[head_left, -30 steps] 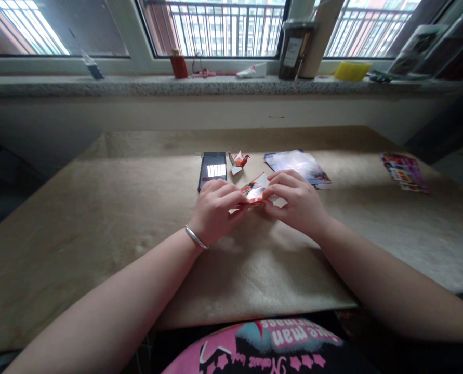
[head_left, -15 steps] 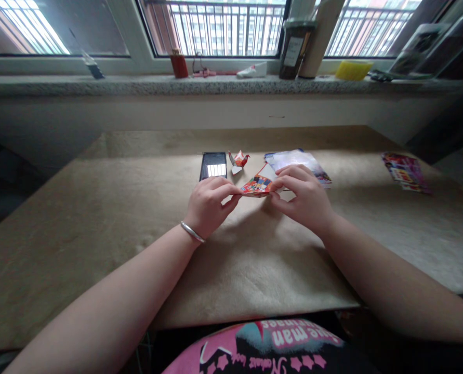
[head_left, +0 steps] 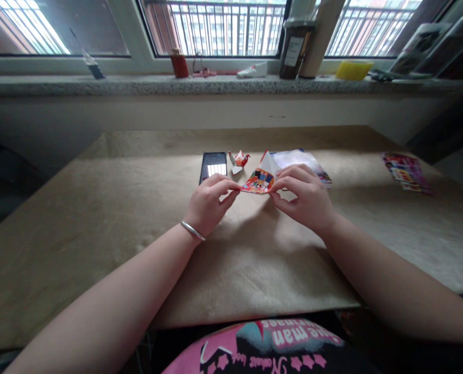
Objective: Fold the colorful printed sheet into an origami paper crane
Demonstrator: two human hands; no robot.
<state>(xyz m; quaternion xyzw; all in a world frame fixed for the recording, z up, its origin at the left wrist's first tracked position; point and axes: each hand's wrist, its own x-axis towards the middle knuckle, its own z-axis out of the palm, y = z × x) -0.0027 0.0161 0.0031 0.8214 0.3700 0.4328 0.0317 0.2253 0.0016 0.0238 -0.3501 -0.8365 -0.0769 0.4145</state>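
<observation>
A folded sheet of printed paper [head_left: 259,180], red and many-coloured with a white flap standing up at the back, is stretched between my two hands just above the table. My left hand [head_left: 211,201] pinches its left corner between thumb and fingers. At the right end my right hand [head_left: 303,196] grips the near edge in a pinch, its fingers hiding part of the sheet. Behind the paper stands a small red and white folded paper crane [head_left: 239,161]. Left of the crane lies a dark phone [head_left: 214,163], its lower end close behind my left hand.
Behind my right hand lies a stack of paper sheets [head_left: 299,157]. More colourful printed papers [head_left: 406,170] rest at the table's right. The wooden table [head_left: 98,208] meets a wall below a stone sill [head_left: 130,85], which carries a red bottle [head_left: 179,65], a dark jar [head_left: 292,52] and a yellow object [head_left: 353,70].
The paper has tilted so that its white flap stands higher and more of the printed face shows. Both hands keep their pinch and have barely moved.
</observation>
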